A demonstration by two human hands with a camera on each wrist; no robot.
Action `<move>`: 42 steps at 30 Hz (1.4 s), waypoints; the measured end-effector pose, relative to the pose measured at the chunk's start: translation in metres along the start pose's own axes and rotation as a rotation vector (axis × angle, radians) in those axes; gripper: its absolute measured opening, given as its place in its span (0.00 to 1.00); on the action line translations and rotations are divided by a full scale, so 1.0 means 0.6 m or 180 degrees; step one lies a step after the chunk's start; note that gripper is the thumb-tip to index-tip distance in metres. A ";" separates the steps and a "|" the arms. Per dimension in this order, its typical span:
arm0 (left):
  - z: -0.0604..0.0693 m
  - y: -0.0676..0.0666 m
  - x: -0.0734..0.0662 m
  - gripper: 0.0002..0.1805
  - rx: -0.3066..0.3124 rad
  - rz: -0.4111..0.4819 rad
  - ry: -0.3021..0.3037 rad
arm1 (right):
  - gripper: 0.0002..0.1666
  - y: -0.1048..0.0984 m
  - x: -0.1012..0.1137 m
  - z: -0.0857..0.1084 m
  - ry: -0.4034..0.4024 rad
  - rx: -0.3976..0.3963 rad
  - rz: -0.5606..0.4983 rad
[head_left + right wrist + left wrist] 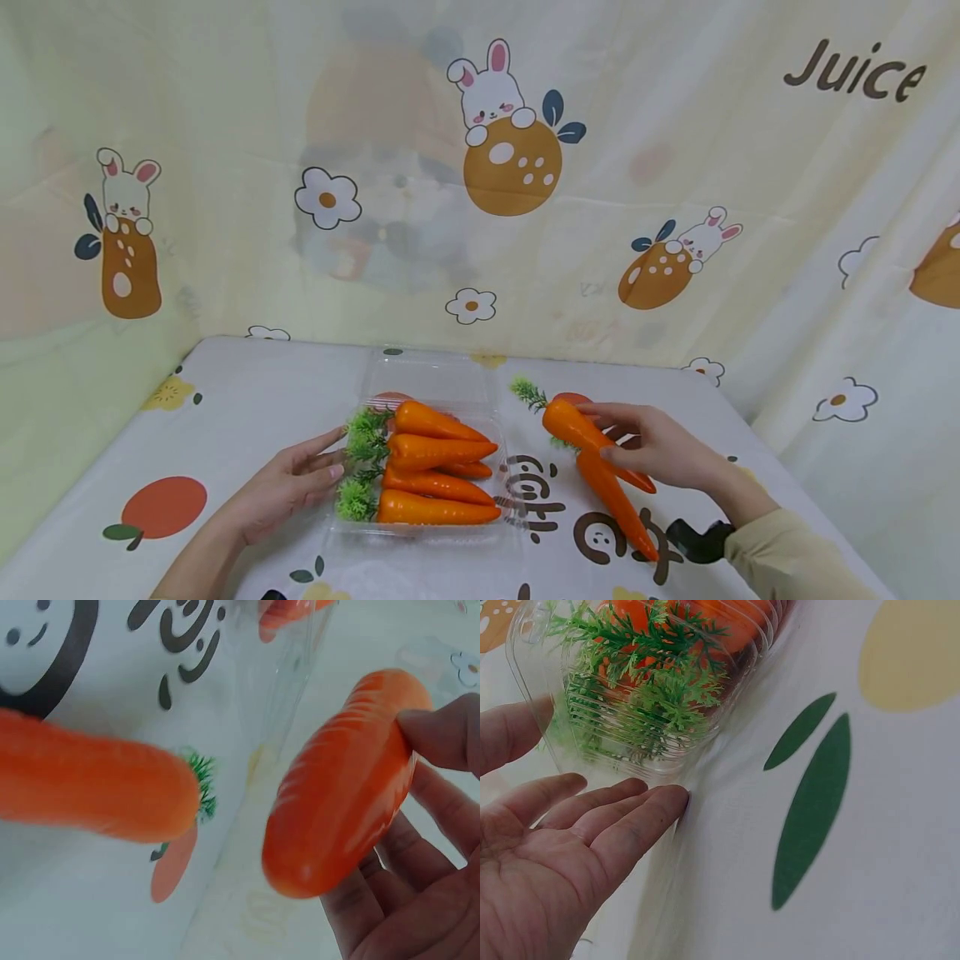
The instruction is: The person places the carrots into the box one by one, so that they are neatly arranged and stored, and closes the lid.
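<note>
Five toy carrots point(442, 452) can be seen laid in the clear plastic box point(420, 532), so most of the work seems done. Two are left outside: a held carrot point(567, 423) and a loose carrot point(618, 508) laid on the worktop point(262, 400). The lid point(427, 375) is folded back. The held carrot is pinched between thumb and fingers by the right grip point(648, 446). Nothing is held by the left grip point(288, 483), its fingers loosely spread beside the box; touching cannot be told.

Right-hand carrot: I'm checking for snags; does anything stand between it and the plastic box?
Besides the right wall of the plastic box, nothing visible blocks the held carrot. The lid is open on the far side; the loose carrot lies nearer the person.
</note>
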State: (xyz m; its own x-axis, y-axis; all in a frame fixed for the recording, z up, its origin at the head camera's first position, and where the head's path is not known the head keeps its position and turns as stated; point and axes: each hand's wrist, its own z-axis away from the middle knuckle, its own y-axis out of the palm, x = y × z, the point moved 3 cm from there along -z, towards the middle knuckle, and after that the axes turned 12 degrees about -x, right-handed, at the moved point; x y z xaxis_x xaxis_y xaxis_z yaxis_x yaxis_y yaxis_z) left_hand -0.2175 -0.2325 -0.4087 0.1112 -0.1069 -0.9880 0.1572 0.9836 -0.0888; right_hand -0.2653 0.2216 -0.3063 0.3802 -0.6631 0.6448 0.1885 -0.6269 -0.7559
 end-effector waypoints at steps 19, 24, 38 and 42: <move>-0.001 0.000 0.003 0.43 0.0029 0.0025 0.0005 | 0.31 0.056 0.087 -0.022 -0.0476 0.0622 -0.0039; -0.002 0.000 0.002 0.43 0.0043 0.0023 0.0007 | 0.31 0.076 0.106 -0.029 -0.0590 0.0766 -0.0061; -0.002 -0.001 0.003 0.42 0.0086 0.0033 0.0105 | 0.30 0.137 0.151 -0.059 -0.0700 0.1104 -0.0124; -0.003 -0.001 0.002 0.42 0.0074 0.0045 0.0083 | 0.30 0.154 0.161 -0.069 -0.0814 0.1166 -0.0089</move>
State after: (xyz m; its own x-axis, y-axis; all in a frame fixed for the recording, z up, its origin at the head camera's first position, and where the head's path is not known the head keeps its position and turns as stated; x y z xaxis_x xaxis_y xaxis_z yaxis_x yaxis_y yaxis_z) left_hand -0.2190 -0.2330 -0.4103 0.0880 -0.0889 -0.9921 0.1786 0.9813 -0.0721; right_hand -0.2487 0.0827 -0.3088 0.5732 -0.4966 0.6517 0.4929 -0.4264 -0.7584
